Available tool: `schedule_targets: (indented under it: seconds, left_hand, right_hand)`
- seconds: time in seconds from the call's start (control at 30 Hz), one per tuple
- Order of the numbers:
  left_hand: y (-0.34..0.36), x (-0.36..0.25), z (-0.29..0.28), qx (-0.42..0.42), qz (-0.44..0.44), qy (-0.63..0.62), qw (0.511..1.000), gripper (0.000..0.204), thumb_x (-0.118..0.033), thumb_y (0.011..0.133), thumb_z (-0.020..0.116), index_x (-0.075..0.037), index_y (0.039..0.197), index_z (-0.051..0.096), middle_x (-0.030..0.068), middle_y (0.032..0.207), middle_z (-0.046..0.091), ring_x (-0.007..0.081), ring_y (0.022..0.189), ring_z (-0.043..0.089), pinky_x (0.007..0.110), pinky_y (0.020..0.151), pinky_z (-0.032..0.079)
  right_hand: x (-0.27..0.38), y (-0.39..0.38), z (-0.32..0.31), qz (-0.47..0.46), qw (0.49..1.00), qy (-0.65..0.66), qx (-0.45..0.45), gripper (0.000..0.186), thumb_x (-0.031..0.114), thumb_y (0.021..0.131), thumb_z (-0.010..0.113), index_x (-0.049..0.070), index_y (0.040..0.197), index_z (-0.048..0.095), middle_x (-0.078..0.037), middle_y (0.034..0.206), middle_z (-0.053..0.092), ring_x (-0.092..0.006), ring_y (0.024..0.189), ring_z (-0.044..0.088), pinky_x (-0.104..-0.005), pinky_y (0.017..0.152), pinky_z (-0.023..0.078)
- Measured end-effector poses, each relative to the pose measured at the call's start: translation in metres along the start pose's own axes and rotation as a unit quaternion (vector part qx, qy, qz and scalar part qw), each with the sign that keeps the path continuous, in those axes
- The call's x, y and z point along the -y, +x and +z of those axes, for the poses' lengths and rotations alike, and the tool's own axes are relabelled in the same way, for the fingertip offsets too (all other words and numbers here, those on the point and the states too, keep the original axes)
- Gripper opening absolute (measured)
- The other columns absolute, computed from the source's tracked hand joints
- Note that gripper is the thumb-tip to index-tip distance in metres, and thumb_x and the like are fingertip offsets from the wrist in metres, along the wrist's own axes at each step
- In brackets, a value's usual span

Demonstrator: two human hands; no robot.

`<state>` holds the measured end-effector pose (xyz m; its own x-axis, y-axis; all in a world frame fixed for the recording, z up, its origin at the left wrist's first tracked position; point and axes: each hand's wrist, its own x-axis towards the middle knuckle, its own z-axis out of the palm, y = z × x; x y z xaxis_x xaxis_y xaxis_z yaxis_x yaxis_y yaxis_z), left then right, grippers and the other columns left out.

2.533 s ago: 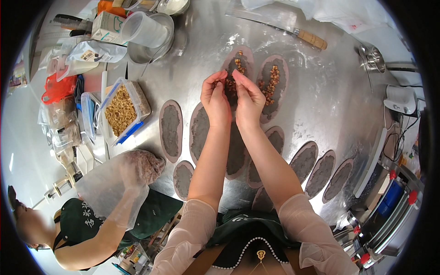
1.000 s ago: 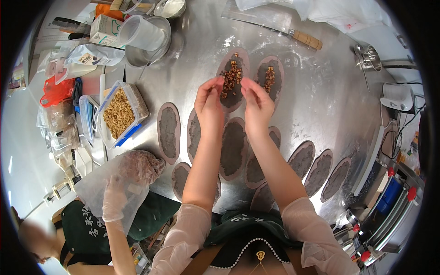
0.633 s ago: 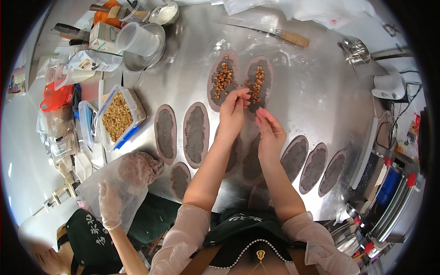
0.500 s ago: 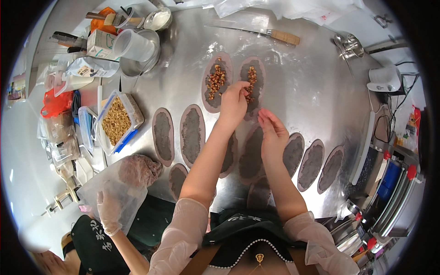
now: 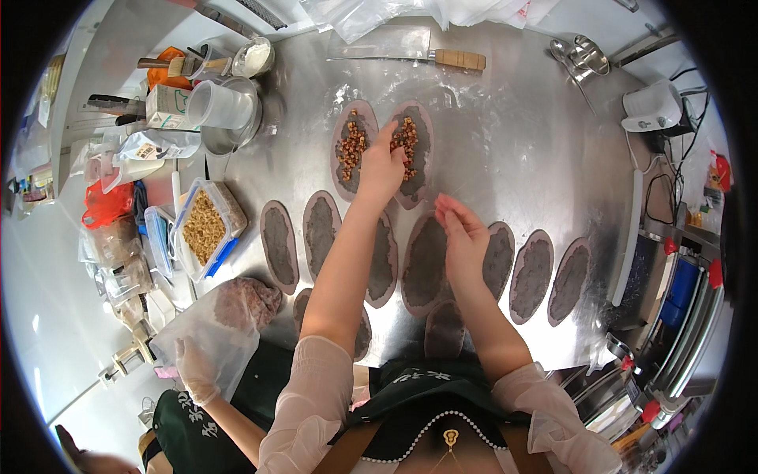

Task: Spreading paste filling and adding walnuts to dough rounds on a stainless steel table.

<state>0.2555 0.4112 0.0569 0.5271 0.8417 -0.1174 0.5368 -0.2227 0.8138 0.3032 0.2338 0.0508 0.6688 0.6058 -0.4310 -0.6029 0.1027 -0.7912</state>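
Two oval dough pieces lie side by side at the far middle, each with a pinkish rim, a grey filling layer and chopped brown nuts on top. My left hand (image 5: 382, 167) is over the gap between the left oval (image 5: 341, 174) and the right oval (image 5: 418, 188). Its index finger stretches out beside the nuts (image 5: 407, 146) on the right one; the other fingers are partly hidden. Just below that oval's near end, my right hand (image 5: 464, 231) hovers with thumb and fingertips together. Whatever lies between them is hidden. More nuts (image 5: 351, 150) cover the left oval.
Several grey-topped dough ovals (image 5: 425, 261) form a nearer row. At left are a tub of chopped nuts (image 5: 204, 229), a clear cup (image 5: 217, 105) and a co-worker's gloved hand (image 5: 196, 370) at a plastic bag (image 5: 229, 340). A cleaver (image 5: 458, 59) lies at the back.
The view has shifted a little. My left index finger now stretches forward over the nuts, where the fingers were bent down before. My right hand stays near the oval's near end.
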Motion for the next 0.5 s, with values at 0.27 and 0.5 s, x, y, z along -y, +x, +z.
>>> schedule_targets:
  seconds: [0.27, 0.5]
  left_hand:
    - [-0.04, -0.001, 0.003, -0.068, 0.058, -0.03, 0.996, 0.019, 0.001, 0.08, 0.059, 0.0, 0.098, 0.064, 0.0153, 0.08, 0.063, 0.0287, 0.071, 0.064, 0.035, 0.064, 0.05]
    - [-0.025, -0.009, 0.022, -0.107, 0.158, 0.131, 0.973, 0.026, 0.001, 0.073, 0.067, -0.001, 0.099, 0.066, 0.0154, 0.082, 0.06, 0.0311, 0.071, 0.061, 0.037, 0.063, 0.049]
  right_hand:
    - [0.0, 0.004, 0.0, 0.002, 1.0, 0.017, -0.003, 0.022, 0.001, 0.092, 0.051, -0.005, 0.111, 0.059, -0.012, 0.111, 0.062, -0.0179, 0.102, 0.059, -0.0299, 0.092, 0.047]
    - [0.0, -0.004, -0.004, 0.009, 1.0, -0.003, 0.012, 0.023, 0.0, 0.091, 0.051, -0.007, 0.112, 0.058, -0.015, 0.112, 0.061, -0.0213, 0.104, 0.059, -0.0317, 0.093, 0.047]
